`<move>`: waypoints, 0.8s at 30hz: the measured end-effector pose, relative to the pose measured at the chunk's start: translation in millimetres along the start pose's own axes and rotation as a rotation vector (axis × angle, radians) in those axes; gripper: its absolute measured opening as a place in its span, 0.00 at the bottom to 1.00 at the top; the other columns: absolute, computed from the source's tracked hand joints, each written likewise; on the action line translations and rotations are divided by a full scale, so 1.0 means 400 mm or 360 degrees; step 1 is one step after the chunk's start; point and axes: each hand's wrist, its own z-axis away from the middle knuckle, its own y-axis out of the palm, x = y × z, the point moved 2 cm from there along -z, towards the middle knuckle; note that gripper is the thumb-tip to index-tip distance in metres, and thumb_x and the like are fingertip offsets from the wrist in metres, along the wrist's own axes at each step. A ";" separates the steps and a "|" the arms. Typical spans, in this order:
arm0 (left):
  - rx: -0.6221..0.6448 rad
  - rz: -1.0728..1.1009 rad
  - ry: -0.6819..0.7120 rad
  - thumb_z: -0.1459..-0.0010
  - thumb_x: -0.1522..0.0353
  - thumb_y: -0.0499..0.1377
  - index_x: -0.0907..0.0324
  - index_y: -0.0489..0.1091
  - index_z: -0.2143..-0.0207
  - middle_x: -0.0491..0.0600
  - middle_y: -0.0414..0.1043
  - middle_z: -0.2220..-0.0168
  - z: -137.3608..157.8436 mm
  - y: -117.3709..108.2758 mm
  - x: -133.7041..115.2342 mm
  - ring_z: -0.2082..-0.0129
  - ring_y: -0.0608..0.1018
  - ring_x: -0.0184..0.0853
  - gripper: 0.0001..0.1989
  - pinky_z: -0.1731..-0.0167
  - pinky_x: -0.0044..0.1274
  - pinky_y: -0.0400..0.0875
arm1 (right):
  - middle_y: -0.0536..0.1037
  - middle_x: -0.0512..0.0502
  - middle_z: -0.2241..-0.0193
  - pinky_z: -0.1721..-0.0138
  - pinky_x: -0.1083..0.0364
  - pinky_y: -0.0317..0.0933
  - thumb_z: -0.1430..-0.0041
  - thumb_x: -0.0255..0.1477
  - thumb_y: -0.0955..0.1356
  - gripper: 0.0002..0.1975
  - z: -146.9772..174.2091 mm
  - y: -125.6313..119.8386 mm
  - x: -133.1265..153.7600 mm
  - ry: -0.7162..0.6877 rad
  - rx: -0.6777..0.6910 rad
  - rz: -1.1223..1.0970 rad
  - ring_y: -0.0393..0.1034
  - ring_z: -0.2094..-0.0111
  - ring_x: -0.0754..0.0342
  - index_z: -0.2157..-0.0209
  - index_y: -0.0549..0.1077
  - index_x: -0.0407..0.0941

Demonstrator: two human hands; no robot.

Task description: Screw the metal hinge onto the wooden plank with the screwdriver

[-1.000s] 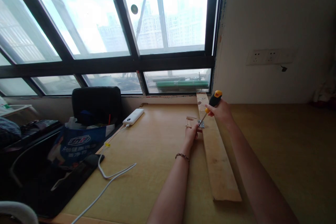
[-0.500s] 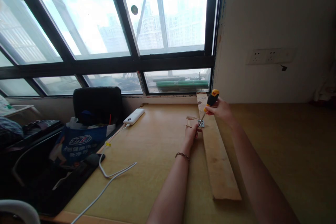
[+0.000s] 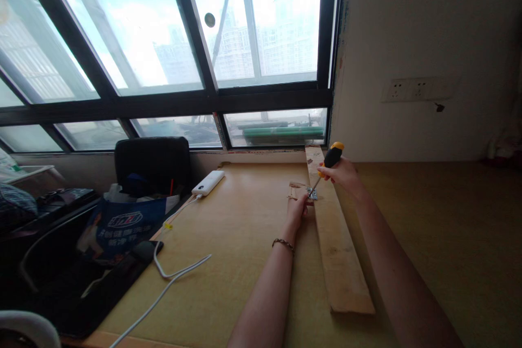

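My right hand (image 3: pixel 340 173) is closed around a screwdriver (image 3: pixel 333 156) with a black and yellow handle. Its shaft slants down to the left, and the tip meets a small metal hinge (image 3: pixel 313 193). That hinge lies across the edge of a long wooden board (image 3: pixel 340 250) and a short wood piece (image 3: pixel 297 187) beside it. My left hand (image 3: pixel 297 208), a beaded bracelet on its wrist, grips the short piece next to the hinge, thumb close to the screwdriver's tip. Some of its fingers are hidden, and any screw there is too small to make out.
The board lies lengthwise on a wooden table (image 3: pixel 244 239). To the left are a white power bank (image 3: pixel 208 182) and its loose white cable (image 3: pixel 175 277). Beyond the table's left edge stand a black chair (image 3: pixel 151 160) and a blue bag (image 3: pixel 122 228). A window (image 3: pixel 261 99) runs behind.
The screwdriver's handle leans slightly further right, with my right hand turned a little. My left hand, the board and the hinge stay in place.
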 end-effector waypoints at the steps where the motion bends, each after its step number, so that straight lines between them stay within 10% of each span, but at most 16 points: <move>1: 0.0005 -0.0003 0.0007 0.54 0.60 0.57 0.64 0.67 0.72 0.49 0.70 0.79 0.000 0.001 0.000 0.90 0.61 0.21 0.14 0.93 0.16 0.45 | 0.77 0.45 0.74 0.85 0.61 0.60 0.62 0.30 0.71 0.12 0.004 0.000 0.004 0.0023 0.0098 -0.0166 0.70 0.81 0.55 0.72 0.70 0.41; 5: 0.0024 0.0009 0.0029 0.53 0.60 0.57 0.64 0.67 0.71 0.49 0.70 0.78 0.002 0.002 -0.002 0.89 0.63 0.22 0.14 0.93 0.15 0.45 | 0.77 0.42 0.72 0.81 0.60 0.65 0.63 0.25 0.72 0.11 0.011 -0.009 0.006 0.0101 0.0188 -0.0456 0.73 0.77 0.53 0.73 0.69 0.40; 11: 0.0068 0.0053 0.0063 0.53 0.60 0.57 0.64 0.67 0.67 0.50 0.70 0.74 0.004 0.003 -0.010 0.79 0.73 0.29 0.16 0.93 0.14 0.44 | 0.76 0.45 0.79 0.81 0.59 0.64 0.65 0.35 0.73 0.16 -0.002 -0.023 -0.009 -0.0018 -0.0445 0.0310 0.73 0.77 0.49 0.74 0.69 0.42; 24: 0.0081 -0.0073 -0.0285 0.52 0.57 0.54 0.65 0.68 0.71 0.52 0.71 0.76 0.005 0.004 0.004 0.89 0.67 0.26 0.18 0.90 0.18 0.57 | 0.75 0.48 0.81 0.82 0.58 0.69 0.63 0.26 0.74 0.15 -0.004 -0.022 -0.021 0.0144 0.0012 -0.0577 0.72 0.82 0.52 0.73 0.65 0.41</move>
